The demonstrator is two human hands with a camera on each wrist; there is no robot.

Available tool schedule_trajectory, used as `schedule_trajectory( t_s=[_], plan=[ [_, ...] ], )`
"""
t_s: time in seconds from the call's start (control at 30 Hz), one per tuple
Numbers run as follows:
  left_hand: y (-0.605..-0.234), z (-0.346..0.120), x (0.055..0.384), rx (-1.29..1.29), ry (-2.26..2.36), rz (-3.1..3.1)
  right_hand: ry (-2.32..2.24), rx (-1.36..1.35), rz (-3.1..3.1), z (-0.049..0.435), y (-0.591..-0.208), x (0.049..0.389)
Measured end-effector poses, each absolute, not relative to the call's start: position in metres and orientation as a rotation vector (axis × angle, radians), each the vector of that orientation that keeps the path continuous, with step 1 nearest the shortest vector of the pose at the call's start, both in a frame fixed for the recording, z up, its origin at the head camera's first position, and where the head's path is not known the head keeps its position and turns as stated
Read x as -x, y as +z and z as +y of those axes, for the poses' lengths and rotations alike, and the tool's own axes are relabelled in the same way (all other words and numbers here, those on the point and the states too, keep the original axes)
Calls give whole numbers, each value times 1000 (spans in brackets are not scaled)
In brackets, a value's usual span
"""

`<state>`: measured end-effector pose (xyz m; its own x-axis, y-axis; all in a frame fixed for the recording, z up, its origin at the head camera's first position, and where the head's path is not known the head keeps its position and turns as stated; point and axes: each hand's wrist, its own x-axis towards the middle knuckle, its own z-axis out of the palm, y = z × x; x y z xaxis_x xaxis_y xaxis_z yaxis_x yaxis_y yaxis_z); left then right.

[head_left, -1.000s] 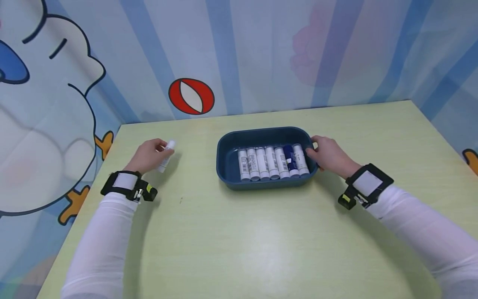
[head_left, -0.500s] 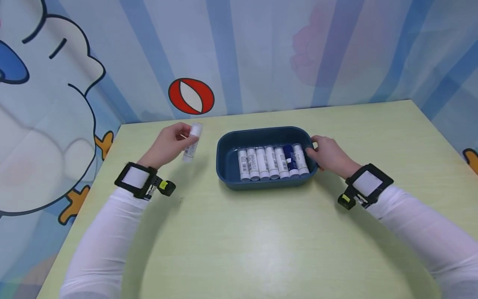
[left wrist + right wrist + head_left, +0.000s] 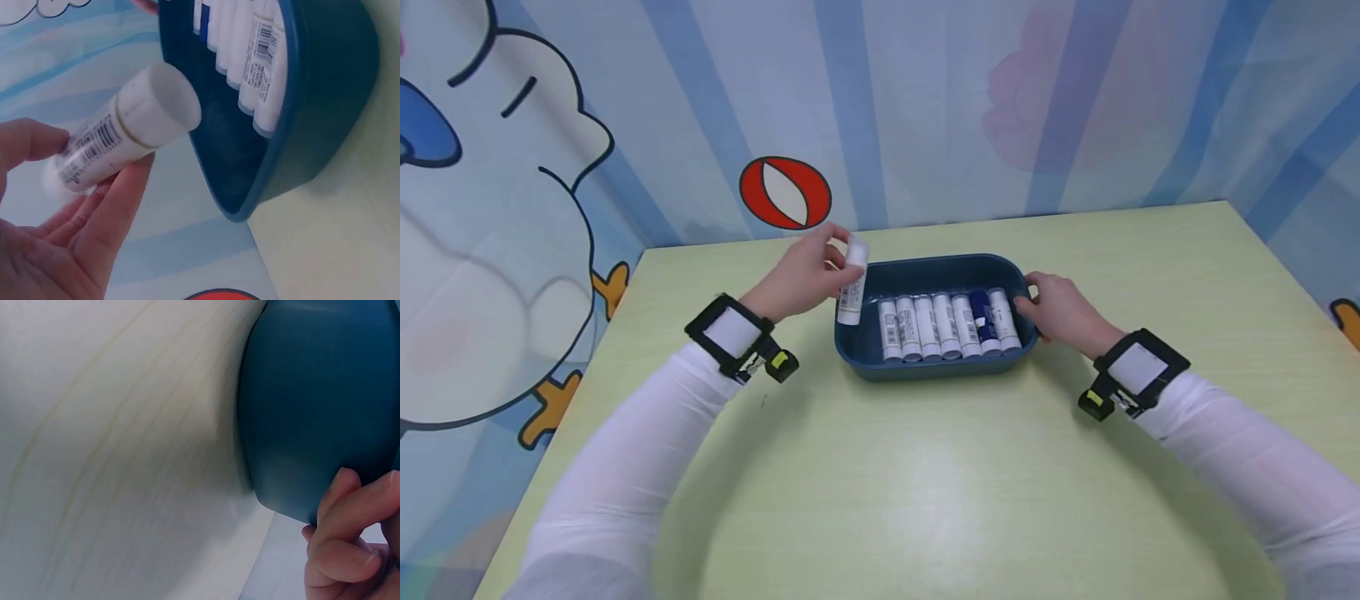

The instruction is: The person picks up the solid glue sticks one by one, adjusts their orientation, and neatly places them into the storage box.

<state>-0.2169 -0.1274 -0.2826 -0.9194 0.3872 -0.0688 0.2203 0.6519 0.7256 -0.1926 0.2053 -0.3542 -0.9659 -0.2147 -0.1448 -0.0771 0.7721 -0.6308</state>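
My left hand (image 3: 801, 273) pinches a white glue stick (image 3: 852, 287) between thumb and fingers, above the left end of a dark blue tray (image 3: 917, 372). In the left wrist view this glue stick (image 3: 119, 131) is tilted, its barcode label showing, apart from the tray wall (image 3: 331, 100). Several white glue sticks (image 3: 928, 327) lie side by side in the tray, with one dark blue glue stick (image 3: 983, 321) among them near the right end. My right hand (image 3: 1063, 312) grips the tray's right end. Its curled fingers press the outer wall in the right wrist view.
The tray stands on a pale yellow-green table (image 3: 880, 475). Behind the table hangs a blue striped backdrop (image 3: 917, 108) with a printed red ball (image 3: 785, 192). A large cartoon figure (image 3: 482, 275) covers the backdrop on the left.
My left hand has carried the glue stick from the table's left side rightward and up to over the tray's left end. The right hand and tray have stayed put.
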Motion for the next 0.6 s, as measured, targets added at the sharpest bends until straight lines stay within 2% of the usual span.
schedule_trajectory(
  t_s=[0.43, 0.6],
  plan=[
    [-288, -81, 234, -496, 293, 2787, -958, 244, 2760, 206, -353, 191],
    [-298, -66, 241, -445, 109, 2731, -961, 231, 2755, 206, -353, 191]
  ],
)
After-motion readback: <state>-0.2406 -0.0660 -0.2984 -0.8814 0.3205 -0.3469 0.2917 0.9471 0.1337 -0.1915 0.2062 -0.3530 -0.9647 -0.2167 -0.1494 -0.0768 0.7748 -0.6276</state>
